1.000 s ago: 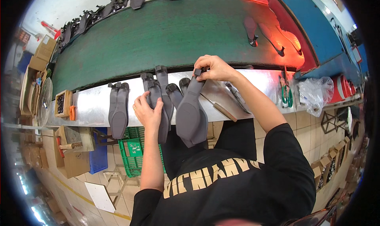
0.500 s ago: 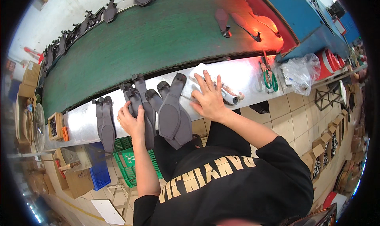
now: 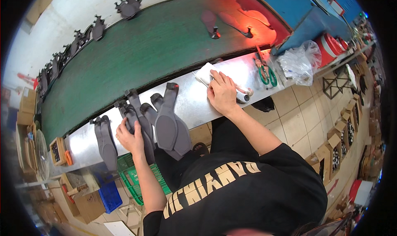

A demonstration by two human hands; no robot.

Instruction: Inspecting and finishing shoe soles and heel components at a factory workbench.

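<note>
Green crate: sitting (image 3: 131,181) on the floor at the near left, the blue crate (image 3: 110,195) standing left of it.
Front pair: lying (image 3: 166,132) overlapped, heels pointing far, toes hanging over the near edge of the bench (image 3: 198,106); neither hand is touching it.
Left hand: resting (image 3: 131,137) on the middle soles (image 3: 143,119), left of the front pair; thumb and fingers are standing apart in a loose curve, though whether they are gripping a sole I cannot tell.
Left pair: lying (image 3: 108,152) farther left, touched by neither hand.
Right hand: hanging (image 3: 223,94) bent over the white pad (image 3: 206,72), the white tube (image 3: 243,97) showing just right of it; fingers are half curled, and the palm is hiding whether they are holding anything.
Change: the right hand, a second ago pinching the front pair's heel, is now working to the right; handling of that pair seems to be pausing.
Scissors: lying (image 3: 268,75) open-handled at the right, the bag (image 3: 298,66) slumping beyond.
Belt: stretching (image 3: 124,56) behind, lit soles (image 3: 209,21) glowing at its far right.
Far soles: standing (image 3: 128,8) fanned along the far edge.
</note>
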